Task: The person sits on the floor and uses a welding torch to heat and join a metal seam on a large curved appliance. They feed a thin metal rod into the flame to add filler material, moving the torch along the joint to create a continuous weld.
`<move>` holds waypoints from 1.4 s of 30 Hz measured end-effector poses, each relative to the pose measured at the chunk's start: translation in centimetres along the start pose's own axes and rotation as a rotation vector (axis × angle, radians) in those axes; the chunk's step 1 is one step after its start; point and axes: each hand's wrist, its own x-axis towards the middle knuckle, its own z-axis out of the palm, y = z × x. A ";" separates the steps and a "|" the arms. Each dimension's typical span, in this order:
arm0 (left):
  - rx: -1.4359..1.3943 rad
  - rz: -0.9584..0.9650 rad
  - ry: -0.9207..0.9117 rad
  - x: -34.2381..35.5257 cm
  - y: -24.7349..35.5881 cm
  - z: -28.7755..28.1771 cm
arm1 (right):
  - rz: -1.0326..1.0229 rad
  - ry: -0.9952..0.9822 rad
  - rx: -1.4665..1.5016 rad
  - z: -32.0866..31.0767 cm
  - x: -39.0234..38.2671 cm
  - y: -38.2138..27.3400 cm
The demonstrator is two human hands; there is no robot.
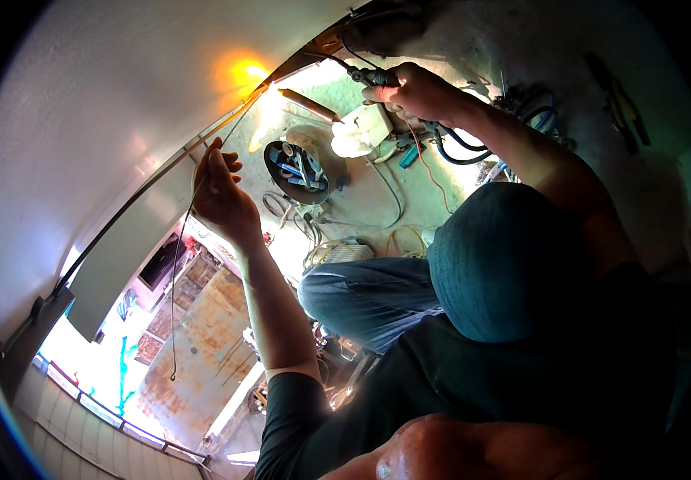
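Observation:
My left hand pinches a long thin wire rod, whose upper part reaches toward a bright orange glow along the edge of the pale panel above me; its lower end hangs in a small hook. A thin pipe runs along that edge. My right hand is closed round a torch handle with valves, to the right of the glow; its tip is unclear. A brownish cylinder and a white block lie below the torch.
A round tin of small tools, hoses, cables and a turquoise item lie on the surface below. Pliers are at right. A rusty plate is at lower left. My bent knees occupy the middle.

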 end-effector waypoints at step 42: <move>0.161 0.325 -0.159 2.6 2.1 1.4 | -0.074 -0.032 -0.021 -1.0 1.7 1.8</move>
